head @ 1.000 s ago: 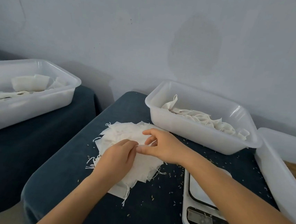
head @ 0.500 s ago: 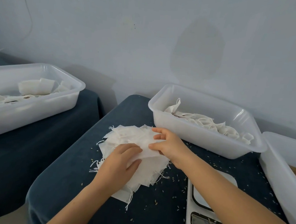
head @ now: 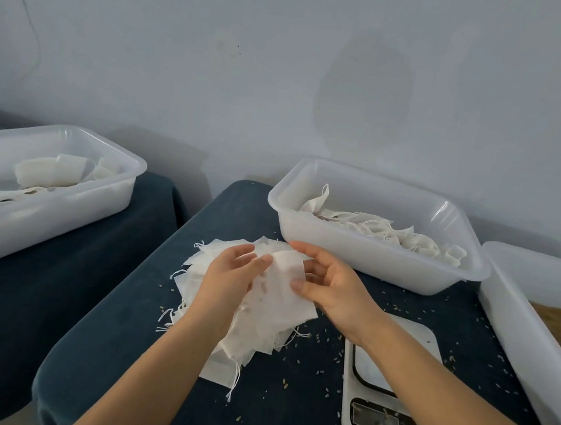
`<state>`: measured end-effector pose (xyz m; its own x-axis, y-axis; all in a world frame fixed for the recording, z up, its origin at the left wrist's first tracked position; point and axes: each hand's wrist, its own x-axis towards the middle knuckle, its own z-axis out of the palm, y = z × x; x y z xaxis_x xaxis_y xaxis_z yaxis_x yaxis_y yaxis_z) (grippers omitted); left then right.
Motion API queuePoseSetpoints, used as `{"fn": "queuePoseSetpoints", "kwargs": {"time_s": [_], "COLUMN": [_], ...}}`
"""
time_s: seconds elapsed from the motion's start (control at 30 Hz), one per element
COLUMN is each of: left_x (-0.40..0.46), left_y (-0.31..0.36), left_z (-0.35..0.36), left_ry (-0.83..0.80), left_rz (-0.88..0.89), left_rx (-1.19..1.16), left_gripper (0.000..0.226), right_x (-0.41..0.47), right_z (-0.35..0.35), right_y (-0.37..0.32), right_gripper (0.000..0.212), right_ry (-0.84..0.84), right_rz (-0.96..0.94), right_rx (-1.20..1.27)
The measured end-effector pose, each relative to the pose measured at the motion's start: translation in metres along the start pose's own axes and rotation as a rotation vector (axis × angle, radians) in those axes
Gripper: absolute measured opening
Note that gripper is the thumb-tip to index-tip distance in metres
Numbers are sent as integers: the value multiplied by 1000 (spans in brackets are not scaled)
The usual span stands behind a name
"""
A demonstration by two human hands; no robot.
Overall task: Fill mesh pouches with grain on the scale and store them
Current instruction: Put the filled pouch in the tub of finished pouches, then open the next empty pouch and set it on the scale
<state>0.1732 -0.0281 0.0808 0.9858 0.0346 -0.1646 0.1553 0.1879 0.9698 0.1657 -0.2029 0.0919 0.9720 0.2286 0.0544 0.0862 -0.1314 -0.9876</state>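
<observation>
Peeling 1 pouch (head: 278, 291) off the pile (head: 198, 273) beneath, pinched by left hand (head: 227, 282) and right hand (head: 330, 285), 2 clinging pouches could be lifted.

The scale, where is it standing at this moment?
In the head view the scale stands low on the right of the dark table, under the right forearm, just right of the pouch pile.

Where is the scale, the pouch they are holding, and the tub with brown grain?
scale (head: 376, 423): head view, on its dark display panel.
pouch (head: 283, 293): head view, on the flat white mesh between both hands.
grain tub (head: 518, 324): head view, on its white side wall.
</observation>
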Motion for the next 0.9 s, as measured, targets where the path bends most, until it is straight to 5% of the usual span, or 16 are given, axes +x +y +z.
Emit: {"fn": "queuePoseSetpoints", "kwargs": {"time_s": [0.23,0.9], "left_x": [2,-2], "left_y": [3,6], "left_z": [7,27], "left_ry": [-138,-28], "left_rz": [17,200], "left_rx": [-63,176], "left_gripper": [21,14], "right_x": [-12,-23], "right_z": [-12,-23], "right_y": [1,-3], "right_gripper": [48,28], "right_ry": [95,-9], "right_rz": [11,336], "right_rx": [76,237]}}
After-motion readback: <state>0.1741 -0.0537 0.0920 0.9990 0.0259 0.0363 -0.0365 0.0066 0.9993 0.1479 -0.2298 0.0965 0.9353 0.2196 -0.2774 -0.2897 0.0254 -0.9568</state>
